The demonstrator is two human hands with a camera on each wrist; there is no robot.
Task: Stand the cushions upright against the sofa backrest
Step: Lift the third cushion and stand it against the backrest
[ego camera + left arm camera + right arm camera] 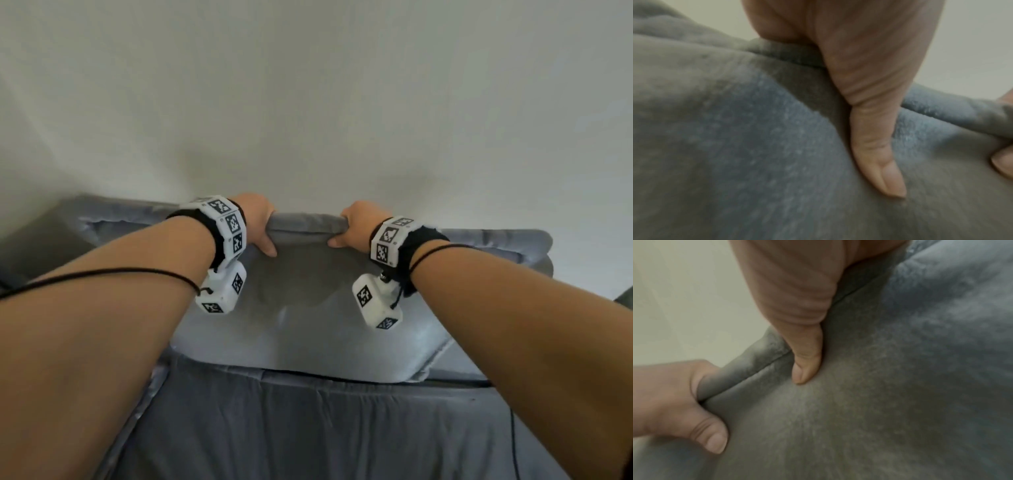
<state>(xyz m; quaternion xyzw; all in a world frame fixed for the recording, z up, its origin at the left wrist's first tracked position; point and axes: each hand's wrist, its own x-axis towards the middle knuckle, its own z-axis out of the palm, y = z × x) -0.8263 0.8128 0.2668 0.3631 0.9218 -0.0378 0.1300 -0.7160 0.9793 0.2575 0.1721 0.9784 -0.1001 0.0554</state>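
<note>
Head view — plush grey cushion point(301, 308); hands-gripped

A plain pale wall point(308, 85) fills the background, and a thin black cable point(512, 442) hangs at lower right.

The head view looks forward and down from above both forearms at the grey cushion point(308, 308) and white wall point(308, 85). Each wrist view sits very close to the cushion's top edge, sharing it and both thumbs.
</note>
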